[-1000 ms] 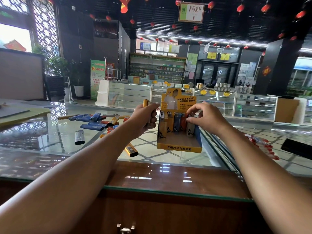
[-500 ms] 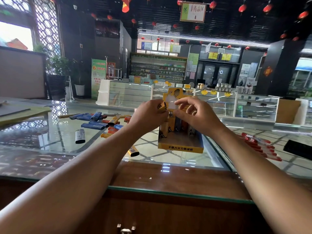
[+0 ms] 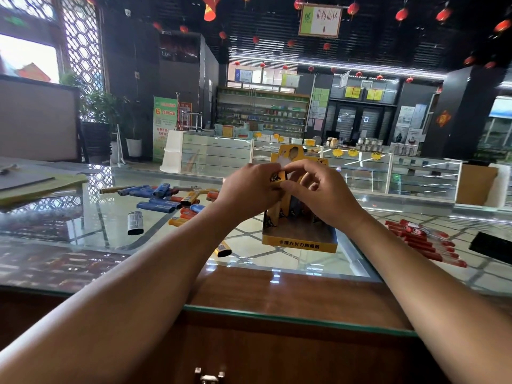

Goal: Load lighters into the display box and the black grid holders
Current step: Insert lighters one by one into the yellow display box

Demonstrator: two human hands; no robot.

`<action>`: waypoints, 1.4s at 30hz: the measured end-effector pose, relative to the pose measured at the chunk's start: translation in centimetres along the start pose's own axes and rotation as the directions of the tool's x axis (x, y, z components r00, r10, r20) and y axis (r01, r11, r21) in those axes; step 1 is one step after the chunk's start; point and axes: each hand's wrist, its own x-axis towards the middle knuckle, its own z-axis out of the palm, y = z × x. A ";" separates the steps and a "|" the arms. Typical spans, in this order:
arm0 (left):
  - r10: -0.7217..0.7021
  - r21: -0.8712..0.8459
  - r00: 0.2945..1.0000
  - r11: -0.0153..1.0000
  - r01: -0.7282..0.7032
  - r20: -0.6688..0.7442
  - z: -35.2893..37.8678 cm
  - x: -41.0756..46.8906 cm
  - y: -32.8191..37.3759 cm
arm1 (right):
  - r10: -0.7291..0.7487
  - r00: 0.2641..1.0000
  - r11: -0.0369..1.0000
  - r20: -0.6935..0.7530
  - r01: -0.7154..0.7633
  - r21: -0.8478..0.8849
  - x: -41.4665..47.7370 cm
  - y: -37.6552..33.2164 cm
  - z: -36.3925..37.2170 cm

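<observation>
Beneath the forearms: wooden counter [image 3: 277,289], with the glass top [image 3: 83,245] starting just past it.

Below the left wrist, on the glass: stray lighter [image 3: 223,249], yellow, dark-ended, lying flat.

Directly under both hands: box [image 3: 299,243], yellow card with a low front wall and a back card rising behind the fingers. A row [image 3: 278,217] of lighters stands at its rear, largely hidden by the hands. The front floor shows bare.

Left hand [image 3: 249,191]: fingers curled round a lighter [image 3: 278,178], yellow, held above the box.

Right hand [image 3: 321,196]: thumb and forefinger pinch the same lighter. The other fingers are loosely bent.

Well left of the left hand: pile [image 3: 163,199] of blue, orange and yellow lighters, loose on the glass. One grey lighter [image 3: 135,223] lies apart from it, nearer.

Right of the right forearm: red lighters [image 3: 424,242], laid side by side. Past them, at the frame edge, is a black slab [image 3: 491,246], perhaps a grid holder but too cropped to tell.

Beyond the hands: shop cabinets [image 3: 415,176].

Step in hand, by judgement: seating the held lighter in the rear row.
- Stand it upright, facing as its neighbours do.
- Let the right pinch steer the lower end into the gap while the left loosens.
- Press down until it is level with the row.
- The card box looks light and the glass slick, so steady it with the freed hand.
</observation>
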 end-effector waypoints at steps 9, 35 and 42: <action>-0.165 -0.034 0.983 0.986 0.163 -0.084 -0.1 -0.1 -1.2 | 0.084 0.991 0.973 -0.108 -0.058 0.223 0.3 0.3 -1.1; -0.298 -0.106 0.951 0.952 0.289 -0.079 0.3 -0.1 -0.6 | 0.053 0.998 0.996 0.039 -0.050 -0.075 -0.2 0.1 -0.3; -0.322 -0.135 0.946 0.940 0.314 -0.042 0.6 -0.2 -0.8 | 0.189 0.981 0.979 -0.031 -0.191 -0.067 0.0 1.1 -0.4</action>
